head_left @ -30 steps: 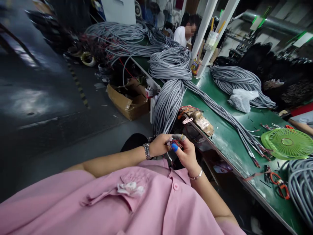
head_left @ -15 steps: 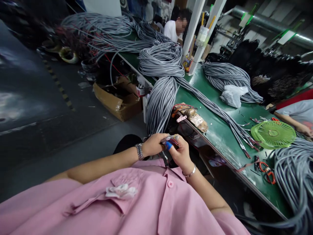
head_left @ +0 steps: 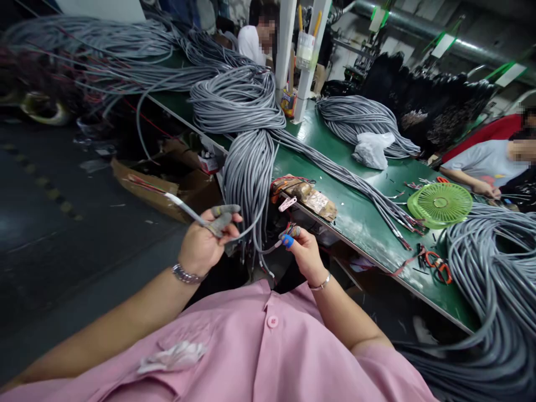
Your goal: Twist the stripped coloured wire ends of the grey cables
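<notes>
Found left hand [head_left: 202,245] gripping a grey jacketed cable [head_left: 192,214] to the left of the hanging cable bundle [head_left: 249,173], with jacket already off the tip and thin reddish wires [head_left: 146,185] exposed beyond it. Found right hand [head_left: 307,254] below and right of the same bundle, pinching another grey cable end [head_left: 274,246] with multicoloured wires [head_left: 290,227] jutting above the grip; could not trace both ends to one cable. Judged jacket removal complete at both held ends, handling of the right-hand wires unfinished, and could not read the bundle's small lower tips [head_left: 272,274].
</notes>
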Motion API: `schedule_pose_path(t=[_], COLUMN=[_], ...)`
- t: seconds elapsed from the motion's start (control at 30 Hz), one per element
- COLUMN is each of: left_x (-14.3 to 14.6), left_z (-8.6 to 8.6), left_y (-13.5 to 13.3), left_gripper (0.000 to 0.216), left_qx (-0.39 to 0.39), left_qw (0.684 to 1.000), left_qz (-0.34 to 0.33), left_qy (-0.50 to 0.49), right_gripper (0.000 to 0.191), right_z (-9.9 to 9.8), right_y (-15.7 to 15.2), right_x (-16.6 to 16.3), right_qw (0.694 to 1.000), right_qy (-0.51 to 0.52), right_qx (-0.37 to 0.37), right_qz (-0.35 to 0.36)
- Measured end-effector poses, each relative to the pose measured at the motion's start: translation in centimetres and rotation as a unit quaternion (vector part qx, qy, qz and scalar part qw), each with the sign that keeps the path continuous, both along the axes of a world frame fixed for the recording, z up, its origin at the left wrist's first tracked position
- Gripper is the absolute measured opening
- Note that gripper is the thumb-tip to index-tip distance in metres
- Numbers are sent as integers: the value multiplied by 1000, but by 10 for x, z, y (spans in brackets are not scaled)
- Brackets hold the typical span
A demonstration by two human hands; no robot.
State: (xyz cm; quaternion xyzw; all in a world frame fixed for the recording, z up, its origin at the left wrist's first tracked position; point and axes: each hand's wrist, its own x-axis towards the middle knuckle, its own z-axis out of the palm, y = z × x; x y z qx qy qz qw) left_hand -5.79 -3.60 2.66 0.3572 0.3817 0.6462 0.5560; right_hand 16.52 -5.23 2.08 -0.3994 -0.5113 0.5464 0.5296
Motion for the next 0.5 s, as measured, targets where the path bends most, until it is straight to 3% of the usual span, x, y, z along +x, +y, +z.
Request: schedule_pose_path(t=[0.13, 0.27, 0.37, 0.43, 0.5], left_x=[-30, -49, -54, -56, -56], left_z=[10, 11, 15, 22, 31], left_y=[6, 9, 11, 10, 7], left_gripper=[27, 54, 44, 39, 37], left_qx=[43, 42, 51, 76, 103], left_qw=[998, 996, 987, 961, 906], left_qz=[30, 26, 51, 60, 57], left_qy=[26, 71, 146, 259, 406], right_gripper=[19, 17, 15, 15, 16], right_z=[-5, -18, -24, -24, -18], right_y=[3, 0, -5, -8, -11], right_x=[26, 59, 74, 75, 68], right_qw=[999, 997, 995, 997, 999], right_qy=[-23, 28, 35, 18, -17], right_qx=[3, -7, -5, 1, 13], right_qz=[-35, -77, -94, -81, -47])
